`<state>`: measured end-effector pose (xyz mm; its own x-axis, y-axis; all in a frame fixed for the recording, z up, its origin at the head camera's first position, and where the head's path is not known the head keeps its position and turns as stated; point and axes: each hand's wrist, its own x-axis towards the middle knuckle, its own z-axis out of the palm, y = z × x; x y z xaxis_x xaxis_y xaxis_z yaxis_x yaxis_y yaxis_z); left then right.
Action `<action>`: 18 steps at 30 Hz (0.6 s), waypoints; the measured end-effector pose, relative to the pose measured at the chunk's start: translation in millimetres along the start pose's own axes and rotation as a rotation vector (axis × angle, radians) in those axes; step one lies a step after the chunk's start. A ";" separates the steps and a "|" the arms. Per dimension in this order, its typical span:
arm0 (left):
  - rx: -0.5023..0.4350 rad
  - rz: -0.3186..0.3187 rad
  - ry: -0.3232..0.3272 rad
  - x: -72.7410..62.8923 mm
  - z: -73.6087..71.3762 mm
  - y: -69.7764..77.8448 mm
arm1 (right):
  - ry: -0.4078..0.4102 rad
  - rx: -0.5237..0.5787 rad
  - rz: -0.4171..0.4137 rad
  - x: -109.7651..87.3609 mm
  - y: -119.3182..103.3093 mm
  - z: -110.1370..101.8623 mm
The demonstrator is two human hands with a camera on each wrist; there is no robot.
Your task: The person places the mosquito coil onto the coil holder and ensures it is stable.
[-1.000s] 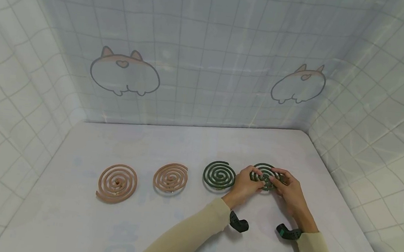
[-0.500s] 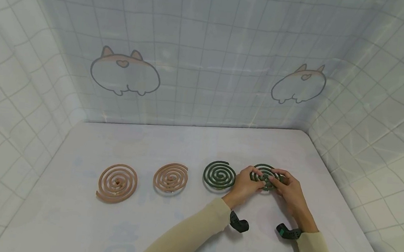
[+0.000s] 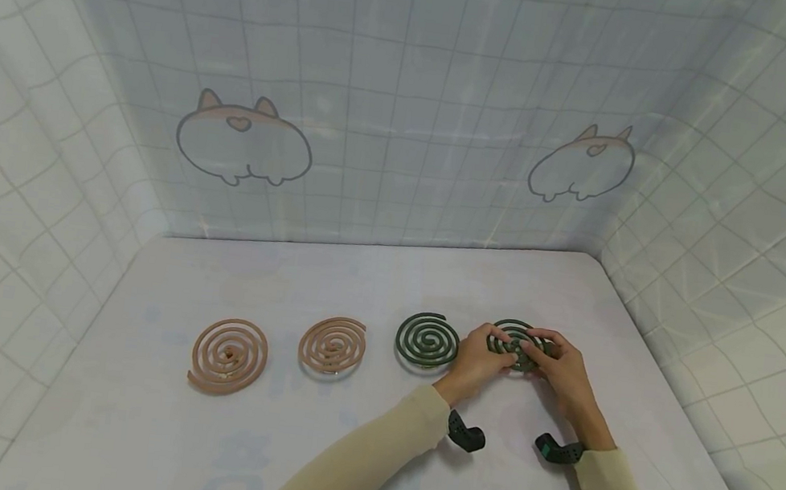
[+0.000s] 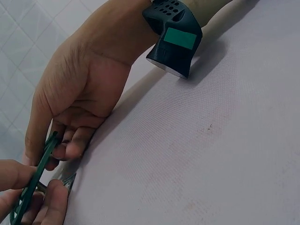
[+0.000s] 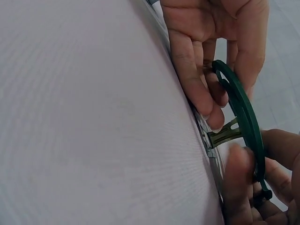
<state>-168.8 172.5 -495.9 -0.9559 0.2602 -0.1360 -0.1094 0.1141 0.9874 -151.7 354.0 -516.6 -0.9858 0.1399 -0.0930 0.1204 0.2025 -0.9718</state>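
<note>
Both hands are at a green mosquito coil on the right side of the table. The left hand pinches its left side. On the opposite side, the right hand holds it between thumb and fingers. Close up in the right wrist view, the green coil sits over a small metal stand that rises from a shiny base. Part of the coil is covered by fingers. Just left of the left hand lies a second green coil, apparently raised on a support.
Two brown mosquito coils lie to the left: one brown coil with a shiny rim under it, and another brown coil farther left. The white table is bordered by tile-patterned curtains at the back and both sides.
Both hands stay on the same green coil. The right wrist has shifted very slightly to the left, and the other coils lie where they were.
</note>
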 end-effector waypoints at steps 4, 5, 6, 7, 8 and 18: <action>0.018 0.006 0.003 -0.8 0.2 1.2 | 0.011 -0.026 -0.009 -0.3 -0.4 1.1; 0.018 0.007 0.001 -1.1 0.1 1.7 | 0.016 -0.038 -0.010 -0.4 -0.4 1.3; 0.023 0.009 0.000 -1.4 -0.1 2.2 | 0.020 -0.047 -0.011 -0.4 -0.5 1.6; 0.023 0.007 0.000 -1.7 -0.2 2.8 | 0.023 -0.052 -0.009 -0.3 -0.9 2.0; 0.022 0.005 -0.003 -2.0 -0.5 3.1 | 0.026 -0.052 -0.005 -0.1 -1.4 2.4; 0.025 0.001 0.000 -1.4 0.4 2.6 | 0.035 -0.054 0.031 -0.7 -9.4 4.1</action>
<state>-167.6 172.9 -493.2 -0.9561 0.2601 -0.1347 -0.1014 0.1374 0.9853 -152.6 348.1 -508.3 -0.9769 0.1808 -0.1143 0.1580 0.2495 -0.9554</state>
